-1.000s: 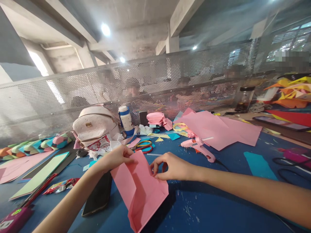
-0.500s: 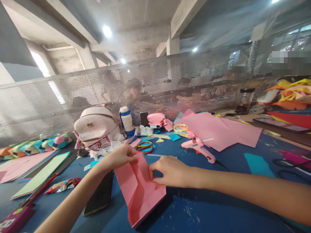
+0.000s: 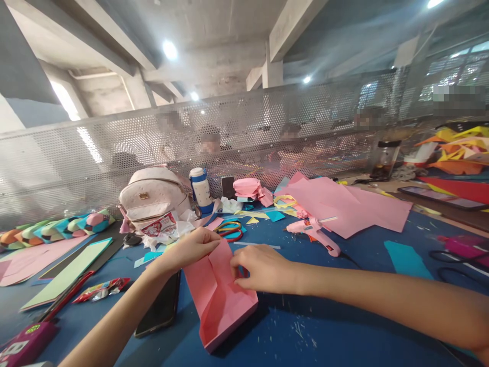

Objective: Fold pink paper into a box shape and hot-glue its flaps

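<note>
A folded sheet of pink paper [image 3: 219, 300] lies on the blue table [image 3: 328, 326] in front of me. My left hand [image 3: 189, 251] pinches its far left corner between thumb and fingers. My right hand [image 3: 262, 267] is closed on the sheet's right edge and presses a fold there. A black phone [image 3: 160, 306] lies just left of the paper, partly under my left forearm.
A pink glue gun [image 3: 315, 232], large pink sheets [image 3: 344, 204] and scissors [image 3: 229, 229] lie beyond my hands. A pale backpack [image 3: 153, 196] and a bottle [image 3: 200, 189] stand at the back by a mesh screen. People sit behind the screen. Paper strips lie at left.
My right hand has slid left along the paper's edge and closed on it. The sheet is folded narrower and lies flatter on the table.
</note>
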Demonstrator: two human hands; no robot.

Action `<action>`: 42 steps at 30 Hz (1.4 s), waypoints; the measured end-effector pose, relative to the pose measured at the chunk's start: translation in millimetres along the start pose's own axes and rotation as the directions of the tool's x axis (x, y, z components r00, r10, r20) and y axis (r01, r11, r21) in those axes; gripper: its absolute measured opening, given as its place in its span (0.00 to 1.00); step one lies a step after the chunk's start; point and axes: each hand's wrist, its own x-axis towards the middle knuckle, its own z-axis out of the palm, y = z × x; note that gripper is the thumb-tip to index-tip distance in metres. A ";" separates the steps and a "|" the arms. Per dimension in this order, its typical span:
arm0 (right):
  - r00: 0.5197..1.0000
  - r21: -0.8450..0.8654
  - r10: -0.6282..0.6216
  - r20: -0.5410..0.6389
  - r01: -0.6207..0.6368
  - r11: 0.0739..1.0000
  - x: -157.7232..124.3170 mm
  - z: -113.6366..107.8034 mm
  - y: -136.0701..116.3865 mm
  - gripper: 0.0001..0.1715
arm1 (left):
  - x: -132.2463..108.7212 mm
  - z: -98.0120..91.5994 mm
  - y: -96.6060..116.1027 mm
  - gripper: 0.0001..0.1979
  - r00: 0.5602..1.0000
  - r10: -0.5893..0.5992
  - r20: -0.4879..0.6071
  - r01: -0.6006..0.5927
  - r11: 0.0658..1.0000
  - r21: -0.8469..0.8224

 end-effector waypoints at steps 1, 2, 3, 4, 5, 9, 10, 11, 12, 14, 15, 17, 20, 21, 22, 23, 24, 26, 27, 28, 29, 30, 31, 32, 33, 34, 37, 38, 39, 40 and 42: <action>1.000 0.015 0.000 -0.001 0.000 1.000 0.7 0.9 0.9 0.04 | -0.4 0.3 0.1 0.18 1.000 -0.001 -0.019 0.001 1.000 0.000; 1.000 0.032 0.001 -0.003 -0.001 0.999 1.2 1.7 1.6 0.03 | -1.2 0.6 0.5 0.19 0.999 -0.009 -0.043 0.009 1.000 0.001; 1.000 0.049 0.003 -0.005 -0.003 0.999 1.6 2.4 2.1 0.03 | -2.1 0.9 1.1 0.21 0.998 -0.017 -0.067 0.017 1.000 -0.001; 1.000 0.067 0.006 -0.006 -0.006 0.998 1.9 2.8 2.3 0.03 | -3.1 1.0 1.7 0.22 0.997 -0.021 -0.074 0.020 1.000 -0.007; 1.000 0.085 0.009 -0.007 -0.009 0.996 2.2 2.9 2.2 0.03 | -4.1 0.8 2.2 0.22 0.998 -0.017 -0.052 0.016 1.000 -0.018; 0.999 0.202 0.036 -0.019 -0.031 0.979 3.2 -0.9 2.0 0.12 | -6.5 -2.1 1.4 0.18 0.991 0.028 0.131 -0.024 0.999 -0.034; 0.998 0.250 0.046 -0.038 -0.035 0.968 3.8 -2.5 2.9 0.14 | -6.7 -3.0 1.0 0.18 0.990 0.026 0.136 -0.023 0.999 -0.023; 0.996 0.313 0.059 -0.060 -0.037 0.949 4.7 -4.0 4.4 0.14 | -6.9 -3.9 0.7 0.19 0.993 0.025 0.116 -0.023 1.000 -0.017; 0.994 0.394 0.076 -0.081 -0.038 0.918 5.7 -5.1 6.8 0.12 | -6.9 -4.5 0.8 0.19 0.996 0.029 0.087 -0.028 0.999 -0.022; 0.991 0.590 0.111 -0.077 -0.045 0.806 8.1 -5.3 13.5 0.11 | -6.5 -4.5 1.6 0.21 0.998 0.052 0.036 -0.050 0.997 -0.063; 0.992 0.678 0.120 -0.038 -0.063 0.732 9.4 -4.1 17.4 0.15 | -5.9 -3.7 2.2 0.21 0.998 0.063 0.015 -0.061 0.994 -0.087; 0.993 0.780 0.103 0.062 -0.112 0.616 11.3 0.3 25.0 0.18 | -4.0 -0.5 3.2 0.21 0.998 0.067 -0.016 -0.069 0.990 -0.122; 0.993 0.809 0.063 0.098 -0.117 0.577 12.4 8.9 33.5 0.14 | -0.3 5.6 3.2 0.22 0.993 0.017 -0.121 -0.042 0.977 -0.209; 0.994 0.811 0.068 0.081 -0.105 0.575 12.5 11.6 35.8 0.14 | 0.9 6.9 2.5 0.23 0.986 -0.008 -0.168 -0.032 0.972 -0.235; 0.995 0.815 0.081 0.060 -0.096 0.571 12.6 14.2 38.1 0.14 | 2.0 7.7 1.3 0.24 0.975 -0.041 -0.218 -0.020 0.963 -0.271; 0.994 0.818 0.102 0.040 -0.092 0.568 12.8 16.6 40.8 0.15 | 3.1 7.9 -0.5 0.26 0.961 -0.083 -0.264 -0.008 0.945 -0.326; 0.992 0.820 0.125 0.022 -0.089 0.565 13.1 18.8 43.8 0.15 | 4.0 7.7 -3.0 0.29 0.947 -0.130 -0.293 0.001 0.915 -0.403; 0.986 0.824 0.165 -0.018 -0.078 0.560 14.0 23.0 51.0 0.16 | 5.2 7.8 -9.3 0.35 0.926 -0.220 -0.306 -0.010 0.797 -0.604; 0.983 0.826 0.180 -0.034 -0.074 0.559 14.6 24.9 54.8 0.17 | 5.4 9.0 -12.5 0.37 0.924 -0.249 -0.289 -0.027 0.713 -0.701; 0.981 0.826 0.191 -0.044 -0.072 0.559 15.0 26.6 58.3 0.18 | 5.1 11.4 -15.3 0.38 0.926 -0.256 -0.278 -0.053 0.640 -0.766; 0.978 0.826 0.201 -0.053 -0.070 0.559 15.5 28.0 61.3 0.19 | 4.4 15.1 -17.4 0.39 0.931 -0.248 -0.267 -0.074 0.589 -0.805; 0.976 0.827 0.209 -0.059 -0.070 0.558 15.8 29.3 63.6 0.20 | 3.2 20.2 -18.4 0.39 0.935 -0.231 -0.270 -0.100 0.557 -0.824; 0.975 0.827 0.215 -0.064 -0.069 0.558 16.0 30.3 65.1 0.21 | 1.7 26.4 -18.4 0.38 0.938 -0.205 -0.278 -0.128 0.541 -0.831; 0.974 0.827 0.218 -0.068 -0.067 0.558 16.1 31.0 65.8 0.21 | 0.2 33.2 -17.6 0.37 0.941 -0.174 -0.290 -0.156 0.537 -0.829; 0.973 0.827 0.219 -0.075 -0.063 0.559 16.1 31.6 65.7 0.22 | -1.3 40.1 -16.2 0.34 0.943 -0.151 -0.297 -0.169 0.553 -0.816; 0.972 0.826 0.219 -0.081 -0.057 0.560 16.0 32.1 65.0 0.22 | -2.3 46.7 -14.5 0.30 0.943 -0.153 -0.296 -0.156 0.582 -0.798; 0.974 0.817 0.205 -0.098 -0.039 0.575 14.8 33.1 61.4 0.23 | -2.6 61.4 -11.5 0.20 0.917 -0.209 -0.340 -0.111 0.685 -0.720; 0.974 0.810 0.198 -0.106 -0.031 0.585 14.0 32.9 60.1 0.22 | -1.9 64.0 -11.5 0.18 0.905 -0.221 -0.363 -0.109 0.704 -0.702; 0.973 0.802 0.195 -0.121 -0.020 0.597 13.1 32.0 58.8 0.20 | -1.0 65.5 -12.0 0.17 0.895 -0.228 -0.384 -0.115 0.714 -0.690; 0.969 0.795 0.201 -0.144 -0.007 0.606 12.1 30.2 57.5 0.18 | -0.1 66.0 -12.7 0.17 0.887 -0.233 -0.399 -0.120 0.719 -0.685; 0.946 0.752 0.213 -0.243 0.045 0.657 10.2 23.3 54.4 0.19 | 0.9 65.4 -13.6 0.17 0.878 -0.238 -0.416 -0.126 0.722 -0.680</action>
